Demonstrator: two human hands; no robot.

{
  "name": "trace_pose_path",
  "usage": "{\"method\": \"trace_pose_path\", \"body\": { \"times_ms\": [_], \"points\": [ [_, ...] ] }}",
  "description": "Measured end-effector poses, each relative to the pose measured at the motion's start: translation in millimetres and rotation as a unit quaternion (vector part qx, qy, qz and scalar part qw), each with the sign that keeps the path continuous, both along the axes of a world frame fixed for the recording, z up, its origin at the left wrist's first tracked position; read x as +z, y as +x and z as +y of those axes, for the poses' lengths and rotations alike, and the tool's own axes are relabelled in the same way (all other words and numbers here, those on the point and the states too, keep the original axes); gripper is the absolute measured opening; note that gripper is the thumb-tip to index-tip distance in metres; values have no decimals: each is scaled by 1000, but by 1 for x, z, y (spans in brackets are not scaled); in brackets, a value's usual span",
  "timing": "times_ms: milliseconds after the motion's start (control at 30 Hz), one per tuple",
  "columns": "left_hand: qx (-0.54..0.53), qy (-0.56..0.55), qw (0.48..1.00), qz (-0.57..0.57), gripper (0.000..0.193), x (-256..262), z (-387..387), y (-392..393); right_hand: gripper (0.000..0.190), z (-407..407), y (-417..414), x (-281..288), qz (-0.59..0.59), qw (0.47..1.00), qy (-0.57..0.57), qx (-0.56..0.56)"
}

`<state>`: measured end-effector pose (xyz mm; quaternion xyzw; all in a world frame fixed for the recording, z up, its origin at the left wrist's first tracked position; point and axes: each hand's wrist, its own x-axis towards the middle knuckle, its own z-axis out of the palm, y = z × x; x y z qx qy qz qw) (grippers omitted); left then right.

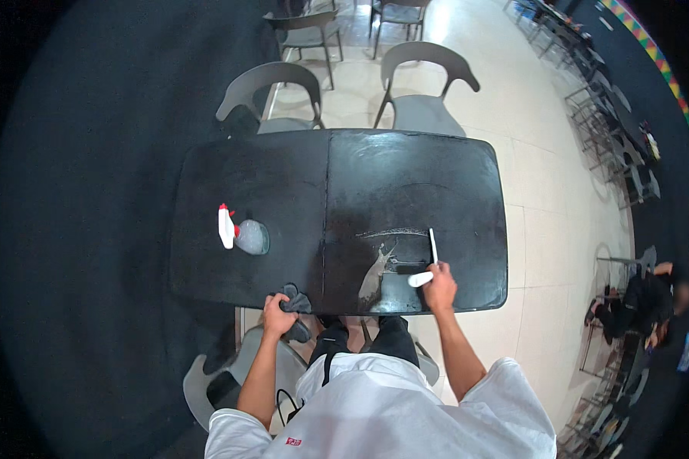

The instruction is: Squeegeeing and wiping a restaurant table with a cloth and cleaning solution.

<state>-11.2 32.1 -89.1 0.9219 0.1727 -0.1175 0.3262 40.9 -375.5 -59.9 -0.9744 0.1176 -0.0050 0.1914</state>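
Observation:
A black table (252, 166) with rounded corners and a seam across its middle stands before me. At its near edge my left hand (279, 317) grips a dark grey cloth (296, 300), part of which hangs below the edge. Over the right half my right hand (440, 288) holds a white squeegee (433, 246) with its blade against the tabletop. Left of the blade lie wet streaks and a puddle of greyish liquid (373, 278). On the left half a clear spray bottle (253, 237) with a white and red trigger head lies on its side.
Two grey chairs (426, 112) stand beyond the far edge, with more chairs behind them. Another grey chair (198, 384) is near my left side. Far right, a seated person (637, 304) is beside a row of chairs and tables. A dark surface spans the left.

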Motion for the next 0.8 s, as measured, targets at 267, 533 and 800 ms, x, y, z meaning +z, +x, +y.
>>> {"method": "trace_pose_path", "body": {
  "times_ms": [267, 533, 800],
  "points": [
    [-130, -22, 991, 32, 43, 1, 29, 12, 25, 124, 24, -13, 71, 981, 38, -175],
    [-156, -43, 986, 42, 39, 4, 36, 24, 22, 178, 92, -4, 124, 954, 116, -246],
    [-134, -79, 987, 32, 38, 10, 44, 20, 17, 84, 72, -2, -38, 988, 148, -32]
  ]
}}
